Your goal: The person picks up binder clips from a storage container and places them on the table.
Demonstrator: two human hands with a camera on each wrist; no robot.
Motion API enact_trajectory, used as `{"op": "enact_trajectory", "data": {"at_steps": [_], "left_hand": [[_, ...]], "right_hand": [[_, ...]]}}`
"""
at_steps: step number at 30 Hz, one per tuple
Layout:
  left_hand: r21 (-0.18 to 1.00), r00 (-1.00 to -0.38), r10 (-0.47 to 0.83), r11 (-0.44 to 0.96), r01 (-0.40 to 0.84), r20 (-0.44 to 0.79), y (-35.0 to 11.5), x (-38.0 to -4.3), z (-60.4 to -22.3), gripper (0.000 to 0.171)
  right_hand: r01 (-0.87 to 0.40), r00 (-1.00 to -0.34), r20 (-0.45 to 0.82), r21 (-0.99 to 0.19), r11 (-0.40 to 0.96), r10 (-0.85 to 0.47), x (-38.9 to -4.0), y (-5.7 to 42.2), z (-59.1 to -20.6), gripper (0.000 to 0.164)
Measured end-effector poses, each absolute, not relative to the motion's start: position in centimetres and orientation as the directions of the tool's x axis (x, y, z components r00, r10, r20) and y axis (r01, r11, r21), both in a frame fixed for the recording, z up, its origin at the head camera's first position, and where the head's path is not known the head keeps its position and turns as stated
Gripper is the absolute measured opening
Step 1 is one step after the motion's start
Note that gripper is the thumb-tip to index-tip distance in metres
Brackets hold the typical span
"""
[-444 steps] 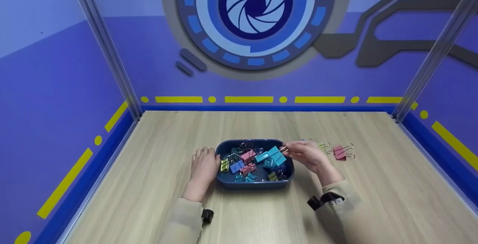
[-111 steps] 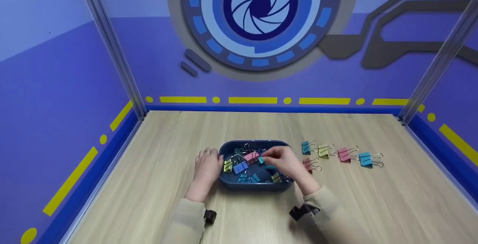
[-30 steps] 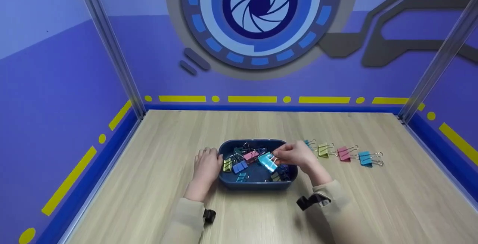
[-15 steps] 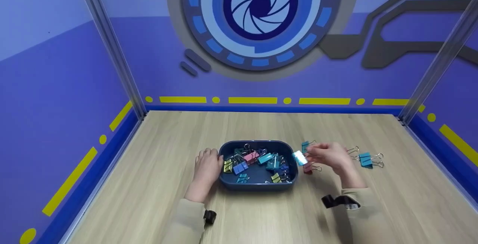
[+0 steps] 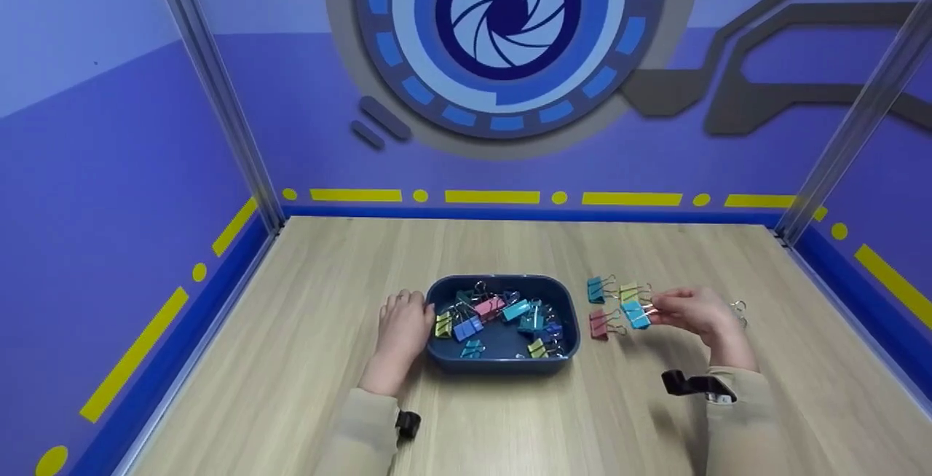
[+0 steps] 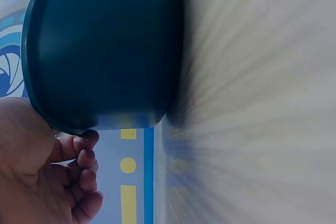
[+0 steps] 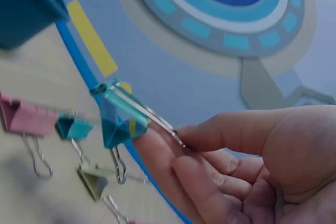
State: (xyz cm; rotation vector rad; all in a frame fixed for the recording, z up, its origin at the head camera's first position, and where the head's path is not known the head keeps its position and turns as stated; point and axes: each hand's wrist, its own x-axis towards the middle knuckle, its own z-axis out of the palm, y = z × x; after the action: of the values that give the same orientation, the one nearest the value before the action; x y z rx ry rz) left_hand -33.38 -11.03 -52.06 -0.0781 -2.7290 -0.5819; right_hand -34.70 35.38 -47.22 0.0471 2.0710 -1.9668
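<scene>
My right hand (image 5: 695,312) pinches a light blue binder clip (image 5: 635,314) by its wire handle, thumb against fingers, as the right wrist view shows. This clip hangs above the table, just right of a pink binder clip (image 5: 599,324) and in front of a yellow one (image 5: 628,292). On the left, my left hand (image 5: 405,323) holds the end of a dark blue plastic box (image 5: 502,365). In the left wrist view its thumb goes behind the box rim (image 6: 29,72), partly hidden, and the fingers (image 6: 86,182) are curled outside. Several coloured binder clips lie in the box.
A teal binder clip (image 5: 597,290) lies left of the yellow one. Right of my right hand, only the wire handles (image 5: 739,308) of another clip show. The wooden table (image 5: 495,425) is bounded by blue-purple panels (image 5: 466,163) at back and sides.
My right hand has lifted the light blue clip out of the box and carried it right, over the clips on the table. Earlier, more clips joined those on the table. The left hand stays put.
</scene>
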Motion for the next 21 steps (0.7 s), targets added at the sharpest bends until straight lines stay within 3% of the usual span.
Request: {"op": "enact_trajectory", "data": {"at_steps": [21], "left_hand": [[0.385,-0.929,-0.014,0.912,0.14,0.371,-11.1,-33.4,-52.2,0.022]], "right_hand": [[0.327,-0.938,-0.347,-0.883,0.337,0.003,-35.0,35.5,-49.1,0.012]]}}
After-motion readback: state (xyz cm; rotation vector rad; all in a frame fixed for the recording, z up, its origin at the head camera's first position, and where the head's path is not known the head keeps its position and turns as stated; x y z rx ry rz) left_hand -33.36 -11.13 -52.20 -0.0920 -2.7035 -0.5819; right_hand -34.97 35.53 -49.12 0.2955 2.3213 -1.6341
